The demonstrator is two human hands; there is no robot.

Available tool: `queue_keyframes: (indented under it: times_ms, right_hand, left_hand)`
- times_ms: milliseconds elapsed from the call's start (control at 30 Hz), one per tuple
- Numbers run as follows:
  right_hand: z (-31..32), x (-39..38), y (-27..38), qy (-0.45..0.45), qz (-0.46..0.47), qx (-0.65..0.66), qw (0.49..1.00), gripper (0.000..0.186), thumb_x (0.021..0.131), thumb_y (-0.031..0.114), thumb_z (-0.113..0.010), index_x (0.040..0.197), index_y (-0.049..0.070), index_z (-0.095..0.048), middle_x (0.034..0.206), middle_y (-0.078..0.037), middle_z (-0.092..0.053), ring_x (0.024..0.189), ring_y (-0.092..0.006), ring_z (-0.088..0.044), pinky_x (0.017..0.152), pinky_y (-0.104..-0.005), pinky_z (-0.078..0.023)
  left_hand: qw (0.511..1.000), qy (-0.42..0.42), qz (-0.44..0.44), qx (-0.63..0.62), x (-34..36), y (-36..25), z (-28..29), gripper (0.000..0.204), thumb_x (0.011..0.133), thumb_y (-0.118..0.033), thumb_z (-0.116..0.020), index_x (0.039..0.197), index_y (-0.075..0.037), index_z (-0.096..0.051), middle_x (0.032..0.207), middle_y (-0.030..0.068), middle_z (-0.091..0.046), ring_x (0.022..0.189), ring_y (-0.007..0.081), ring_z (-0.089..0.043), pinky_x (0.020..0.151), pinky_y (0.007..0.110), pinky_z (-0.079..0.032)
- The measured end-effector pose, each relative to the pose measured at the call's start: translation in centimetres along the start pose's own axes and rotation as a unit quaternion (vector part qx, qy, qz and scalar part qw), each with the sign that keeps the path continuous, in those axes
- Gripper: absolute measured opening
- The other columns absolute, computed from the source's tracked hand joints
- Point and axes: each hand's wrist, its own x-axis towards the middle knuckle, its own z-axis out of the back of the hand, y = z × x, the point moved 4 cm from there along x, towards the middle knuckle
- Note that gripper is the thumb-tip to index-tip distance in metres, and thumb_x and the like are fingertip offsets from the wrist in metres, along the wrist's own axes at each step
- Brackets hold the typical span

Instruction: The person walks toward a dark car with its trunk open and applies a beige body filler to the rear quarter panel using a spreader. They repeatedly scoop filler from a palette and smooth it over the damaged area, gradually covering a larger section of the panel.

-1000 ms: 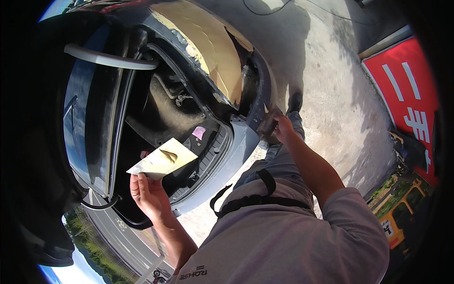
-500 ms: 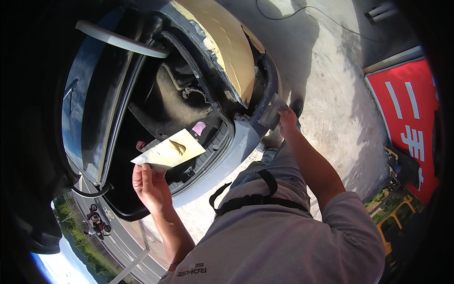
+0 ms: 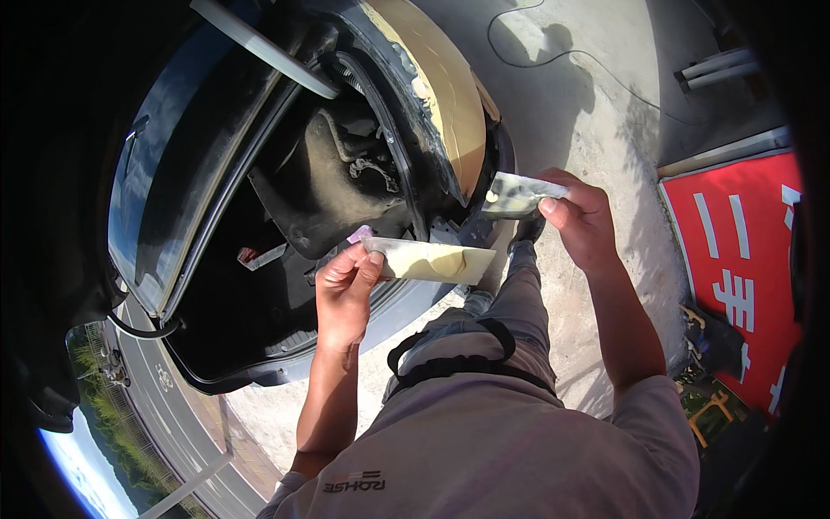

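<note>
My left hand [image 3: 342, 298] pinches the left end of a flat pale plate [image 3: 391, 251] smeared with a mound of yellowish filler putty [image 3: 445, 261]. A little further right, my right hand [image 3: 586, 221] grips a thin putty spreader [image 3: 512, 204] by its right end, thumb on top. Pale putty sticks to the spreader's left end. A small gap separates spreader and plate. Beyond them is the car's rear side panel [image 3: 450, 95], coated in tan filler with a rough, chipped edge. Both tools are held over the grey rear edge [image 3: 316, 355] of the car's open boot.
Inside the boot [image 3: 324, 182] are dusty lining and a pinkish scrap [image 3: 360, 233]. A pale bar [image 3: 259, 48] crosses above the rear window. A cable [image 3: 575, 54] lies on the concrete at far right, near a red sign board [image 3: 735, 233]. A road [image 3: 173, 402] runs at lower left.
My right hand has lifted the spreader from beside the bumper and turned it towards the plate. My left hand has carried the plate to the right and levelled it.
</note>
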Motion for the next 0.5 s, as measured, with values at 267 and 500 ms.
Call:
queue_keyframes:
  times_ms: [267, 500]
  right_hand:
    - [-1.8, -4.2, -5.0, 0.09, -0.013, -0.208, 0.974, 0.018, 0.089, -0.005, -0.06, 0.103, -0.004, -0.072, 0.099, -0.014, -0.072, 0.089, -0.027, -0.07, 0.079, -0.036, -0.055]
    - [-1.5, -16.6, -29.7, -0.303, -0.492, 0.315, 0.753, 0.02, 0.097, 0.009, -0.052, 0.114, 0.01, -0.063, 0.1, -0.003, -0.068, 0.087, -0.0208, -0.066, 0.075, -0.0382, -0.052]
  left_hand:
    - [0.998, -0.047, -0.032, -0.011, 0.4, 0.7, 1.0, 0.019, 0.105, -0.005, -0.059, 0.117, 0.002, -0.072, 0.105, 0.0103, -0.076, 0.094, 0.0187, -0.073, 0.086, 0.036, -0.063]
    - [0.995, -0.088, -0.043, -0.033, -1.3, 0.5, 4.9, 0.018, 0.106, -0.008, -0.057, 0.114, -0.001, -0.072, 0.104, 0.0089, -0.075, 0.095, 0.0186, -0.073, 0.086, 0.036, -0.062]
